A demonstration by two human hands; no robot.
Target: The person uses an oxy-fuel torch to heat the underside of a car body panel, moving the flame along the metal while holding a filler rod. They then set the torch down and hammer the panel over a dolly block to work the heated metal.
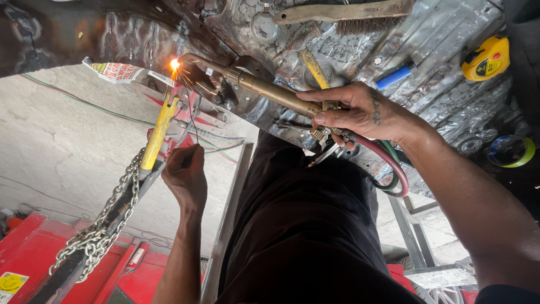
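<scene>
Right hand [360,112] fingers around smooth brass torch [270,90]; left hand [185,171] fingers pinching thin wire rod [190,115].

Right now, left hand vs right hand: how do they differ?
The right hand grips the brass torch at its valves, fingers wrapped over it; the left hand pinches a thin filler rod. The right hand sits higher, by the hoses; the left hand sits lower, beside the chain. Both work toward the flame.

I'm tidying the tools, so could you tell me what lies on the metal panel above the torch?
A wire brush, a blue marker and a yellow tape measure lie on the panel.
</scene>
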